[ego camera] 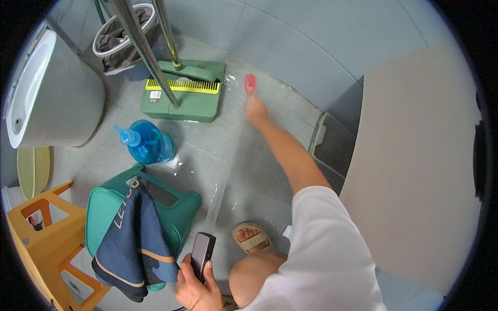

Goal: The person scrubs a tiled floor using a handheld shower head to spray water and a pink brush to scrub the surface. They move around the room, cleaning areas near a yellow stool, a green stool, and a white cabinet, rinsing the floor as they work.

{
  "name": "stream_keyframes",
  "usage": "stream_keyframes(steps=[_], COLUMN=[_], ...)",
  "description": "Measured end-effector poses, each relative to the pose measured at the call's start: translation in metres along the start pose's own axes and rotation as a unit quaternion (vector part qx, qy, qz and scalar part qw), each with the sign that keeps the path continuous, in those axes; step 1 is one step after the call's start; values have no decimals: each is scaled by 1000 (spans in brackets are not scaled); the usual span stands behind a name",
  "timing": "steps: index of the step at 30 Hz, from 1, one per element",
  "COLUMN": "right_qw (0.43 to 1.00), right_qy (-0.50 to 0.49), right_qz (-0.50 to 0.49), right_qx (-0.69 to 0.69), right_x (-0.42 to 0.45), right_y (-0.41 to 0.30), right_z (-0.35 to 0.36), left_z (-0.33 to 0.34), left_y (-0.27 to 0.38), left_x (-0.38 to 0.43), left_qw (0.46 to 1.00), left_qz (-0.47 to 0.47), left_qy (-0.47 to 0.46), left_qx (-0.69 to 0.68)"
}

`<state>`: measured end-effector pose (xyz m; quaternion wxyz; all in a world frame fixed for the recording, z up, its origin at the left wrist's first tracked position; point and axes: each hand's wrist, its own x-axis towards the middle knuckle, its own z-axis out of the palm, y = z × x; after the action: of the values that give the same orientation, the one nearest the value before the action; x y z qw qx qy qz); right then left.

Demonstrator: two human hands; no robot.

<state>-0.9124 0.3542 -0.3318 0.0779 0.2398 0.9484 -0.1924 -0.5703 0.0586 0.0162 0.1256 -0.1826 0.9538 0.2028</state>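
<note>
My right hand (255, 111), arm outstretched, grips a pink brush (251, 84) whose head is near the wet grey tiled floor, close to the wall. Motion blurs that hand a little. At the bottom, my left hand (200, 280) holds a dark rectangular handheld device (203, 254) between thumb and fingers. A pale streak, perhaps a beam or spray, runs from the device's top end towards the right hand; I cannot tell which. Left of the device, a dark blue cloth (136, 237) hangs over a green plastic stool (105, 210) lying tipped.
A blue pump bottle (149, 142) stands beyond the stool. Behind it is a green broom-and-dustpan set (194, 105) and a lined waste bin (124, 46). A toilet (66, 93) and an orange stool (46, 241) are left; a clear plastic box (334, 144) and a pale panel (408, 163) are right.
</note>
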Motion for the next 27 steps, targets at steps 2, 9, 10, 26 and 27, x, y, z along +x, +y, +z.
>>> stream_keyframes(steps=[2, 9, 10, 26, 27], right_qw=[999, 997, 997, 887, 831], right_qy=[-10, -59, -63, 153, 200], right_qz=[47, -43, -38, 386, 449], right_qx=[21, -31, -27, 202, 261], right_x=[18, 96, 108, -61, -62], right_y=[-34, -117, -119, 122, 124], right_z=[-18, -15, -15, -49, -47], left_z=[-5, -8, -10, -6, -6], left_y=[3, 5, 7, -12, -11], left_x=[3, 12, 13, -1, -2], left_qw=[998, 997, 996, 1000, 999], left_qz=[-30, -46, -55, 12, 27], left_qy=[-32, -59, -64, -9, 16], left_qx=[40, 11, 15, 1, -24])
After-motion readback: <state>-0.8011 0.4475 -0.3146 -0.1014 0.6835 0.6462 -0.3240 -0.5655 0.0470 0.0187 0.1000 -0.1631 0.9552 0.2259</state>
